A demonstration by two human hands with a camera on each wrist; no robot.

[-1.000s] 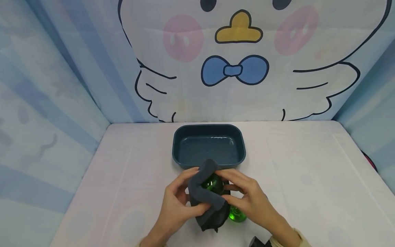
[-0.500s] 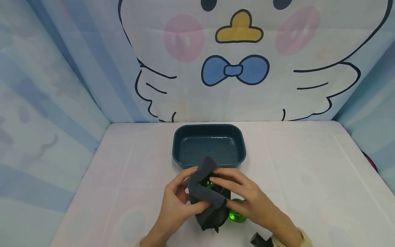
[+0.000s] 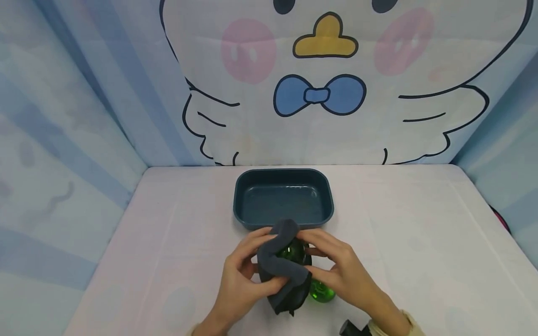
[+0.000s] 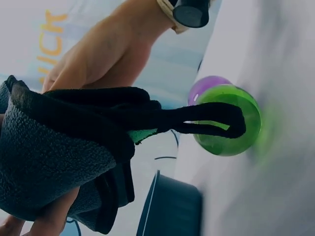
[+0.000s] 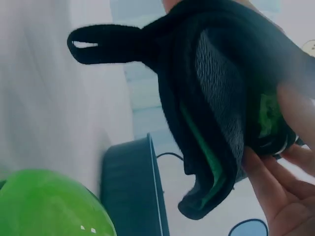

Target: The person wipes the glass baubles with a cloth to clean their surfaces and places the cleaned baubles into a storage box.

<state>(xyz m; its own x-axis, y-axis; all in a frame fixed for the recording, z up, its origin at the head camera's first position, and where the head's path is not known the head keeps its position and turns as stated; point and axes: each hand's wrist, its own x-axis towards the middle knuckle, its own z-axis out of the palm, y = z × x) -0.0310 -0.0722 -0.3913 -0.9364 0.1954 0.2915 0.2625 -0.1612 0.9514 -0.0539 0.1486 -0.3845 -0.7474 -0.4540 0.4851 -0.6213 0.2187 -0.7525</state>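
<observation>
Between both hands, raised above the table, is a dark grey cloth [image 3: 277, 261] with a dark edging and a hanging loop [image 4: 231, 118]. A shiny green ball [image 3: 293, 252] shows in its fold, its lower side hidden by the cloth. My left hand [image 3: 241, 280] grips the cloth from the left, thumb on the near side. My right hand [image 3: 340, 266] holds the ball at its right side, the fingers near the cloth's edge; in the right wrist view its fingers [image 5: 275, 191] lie beside the green surface. Another green ball [image 3: 322, 292] sits on the table below.
A dark blue rectangular bin [image 3: 283, 205] stands just beyond the hands. Behind the lower green ball, the left wrist view shows a purple ball [image 4: 209, 86]. A black cylinder [image 3: 349, 328] sits by the right wrist. Printed fabric walls [image 3: 84, 116] border the white table [image 3: 399, 224].
Half a second ago my right fingers lay over the top of the ball; now they are back at its right side and more green shows. My left hand has kept its hold.
</observation>
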